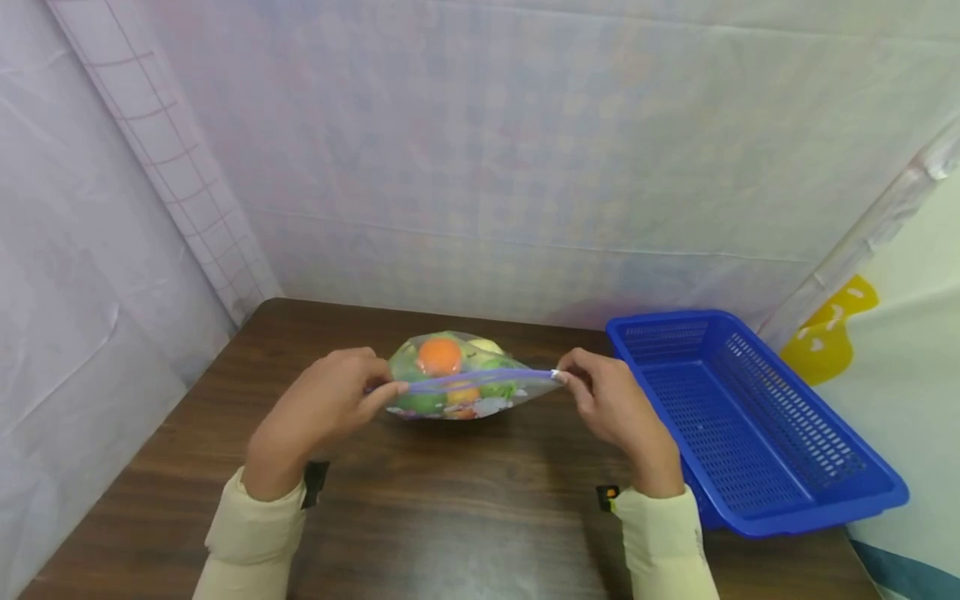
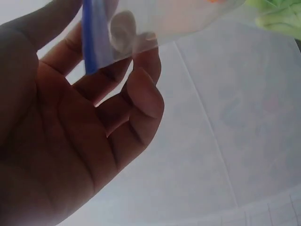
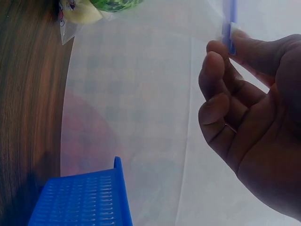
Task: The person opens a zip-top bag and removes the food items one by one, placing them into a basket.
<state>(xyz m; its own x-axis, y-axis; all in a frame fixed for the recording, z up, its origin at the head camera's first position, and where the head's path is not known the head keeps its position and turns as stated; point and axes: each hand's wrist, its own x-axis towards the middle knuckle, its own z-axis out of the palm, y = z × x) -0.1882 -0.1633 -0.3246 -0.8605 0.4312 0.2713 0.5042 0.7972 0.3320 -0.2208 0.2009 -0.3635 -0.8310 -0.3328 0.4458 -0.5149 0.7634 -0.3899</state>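
Note:
A clear zip bag [image 1: 487, 406] with a purple zip strip is stretched between both hands over the table. Inside it are an orange fruit [image 1: 440, 356] and several green and pale yellow pieces of produce. My left hand [image 1: 330, 404] pinches the left end of the strip between thumb and fingers. At the opposite end my right hand [image 1: 611, 404] pinches a small white slider [image 1: 557, 376] on the strip. In the left wrist view the blue-purple strip [image 2: 96, 40] passes between thumb and fingers. The right wrist view shows thumb and index fingertip meeting on the strip.
A blue perforated plastic basket [image 1: 742, 433] stands at the right side of the brown wooden table [image 1: 450, 517]. Pale sheeting [image 1: 525, 150] hangs behind and on the left. A yellow shape [image 1: 825, 342] shows on the right-hand cloth beside the basket.

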